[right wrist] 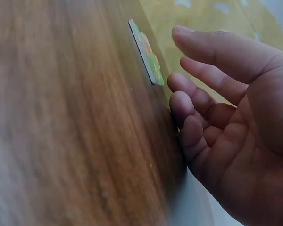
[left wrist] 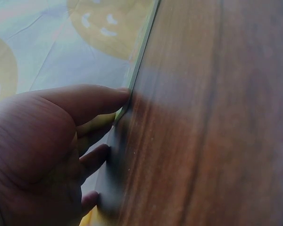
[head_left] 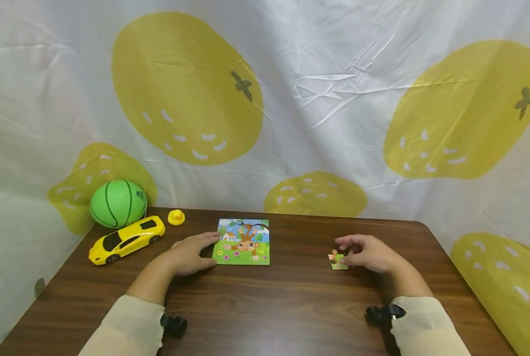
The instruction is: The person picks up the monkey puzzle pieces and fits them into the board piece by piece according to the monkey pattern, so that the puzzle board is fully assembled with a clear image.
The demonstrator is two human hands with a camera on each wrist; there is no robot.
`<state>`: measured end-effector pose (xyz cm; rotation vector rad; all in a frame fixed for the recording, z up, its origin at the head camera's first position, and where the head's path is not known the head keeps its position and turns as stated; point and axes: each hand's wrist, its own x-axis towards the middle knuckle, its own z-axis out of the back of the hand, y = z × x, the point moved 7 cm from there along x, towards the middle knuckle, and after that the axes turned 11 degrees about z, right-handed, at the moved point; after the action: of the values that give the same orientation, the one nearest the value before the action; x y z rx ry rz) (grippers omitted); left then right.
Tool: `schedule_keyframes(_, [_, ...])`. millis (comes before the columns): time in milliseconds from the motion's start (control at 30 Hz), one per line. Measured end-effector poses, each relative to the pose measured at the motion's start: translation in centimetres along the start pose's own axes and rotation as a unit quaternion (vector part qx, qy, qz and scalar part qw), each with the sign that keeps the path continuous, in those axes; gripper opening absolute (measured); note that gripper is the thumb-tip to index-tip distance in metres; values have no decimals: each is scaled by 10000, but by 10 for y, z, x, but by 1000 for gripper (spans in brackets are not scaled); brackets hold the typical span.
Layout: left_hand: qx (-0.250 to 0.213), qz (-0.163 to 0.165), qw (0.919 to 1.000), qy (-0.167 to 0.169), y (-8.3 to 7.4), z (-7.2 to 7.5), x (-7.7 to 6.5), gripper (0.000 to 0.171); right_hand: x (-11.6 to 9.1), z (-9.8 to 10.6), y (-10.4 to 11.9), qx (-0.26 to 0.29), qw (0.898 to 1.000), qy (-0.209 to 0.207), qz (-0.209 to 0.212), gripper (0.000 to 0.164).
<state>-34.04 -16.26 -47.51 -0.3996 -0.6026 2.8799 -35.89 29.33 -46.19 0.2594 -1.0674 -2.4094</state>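
Observation:
A square jigsaw puzzle (head_left: 245, 243) with a cartoon monkey on grass lies on the wooden table. At its left edge is my left hand (head_left: 193, 253), the thumb near the lower corner and the fingertips higher up. In the left wrist view the thumb (left wrist: 104, 99) meets the puzzle's thin edge (left wrist: 140, 54). Well to the right, a small jigsaw piece (head_left: 337, 260) in green and orange lies flat. My right hand (head_left: 369, 253) is beside this piece, fingers loosely bent. The right wrist view shows a gap between the piece (right wrist: 147, 54) and the thumb (right wrist: 212, 47).
A green ball (head_left: 118, 203), a yellow toy car (head_left: 127, 240) and a small yellow rubber duck (head_left: 176, 217) stand at the back left of the table (head_left: 283, 306). Behind the table hangs a white curtain (head_left: 323, 99) printed with yellow fruit.

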Motion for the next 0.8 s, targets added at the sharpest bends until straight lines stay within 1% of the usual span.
schedule_keyframes(133, [1,13,10000,14,0,-1,0,73,-1,-1,-2,9,9999,132,-38,66])
schedule_keyframes(200, [39,-8,10000,10,-1,-1,0,73,-1,-2,-2,-69,9997,223,-35,67])
schedule_keyframes(333, [54,-37,10000,2,-2,0,-2,73,-1,-5,2,-347,9984,435,24,69])
schedule_keyframes(467, [30,-52,10000,17,-3,1,-3,73,0,-8,6,-633,9964,555,20,68])
schedule_keyframes(600, [26,-21,10000,26,-2,0,-2,73,1,-9,7,-755,9955,560,-77,64])
schedule_keyframes(800, [-20,-2,10000,9,0,0,0,73,1,-8,7,-775,9954,513,-237,61])
